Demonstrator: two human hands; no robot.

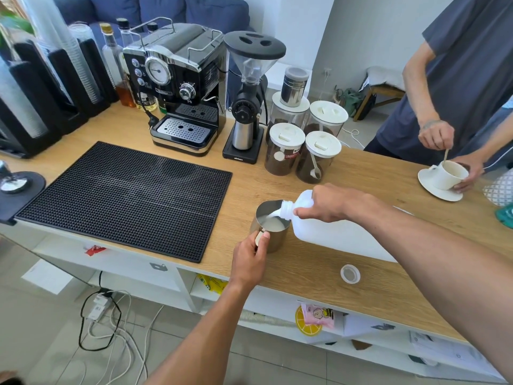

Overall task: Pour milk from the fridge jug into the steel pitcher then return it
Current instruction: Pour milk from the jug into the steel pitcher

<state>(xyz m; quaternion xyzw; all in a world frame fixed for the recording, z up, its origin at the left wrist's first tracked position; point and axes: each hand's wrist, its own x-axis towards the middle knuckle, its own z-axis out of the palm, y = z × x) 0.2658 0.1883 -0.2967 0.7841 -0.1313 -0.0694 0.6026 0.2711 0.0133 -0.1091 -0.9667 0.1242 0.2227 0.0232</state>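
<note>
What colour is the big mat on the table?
Black, with a dotted rubber texture; the mat shows clearly in the head view.

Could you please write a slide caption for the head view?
Right hand tips a white plastic milk jug into a steel pitcher gripped by the left hand.

I see bright, even daylight on the counter, soft faint shadows beneath the espresso machine, glints on its chrome, milk jug to its right nearly washed out white, cup stacks to its left bowed by wide-angle distortion, corners slightly soft
</note>
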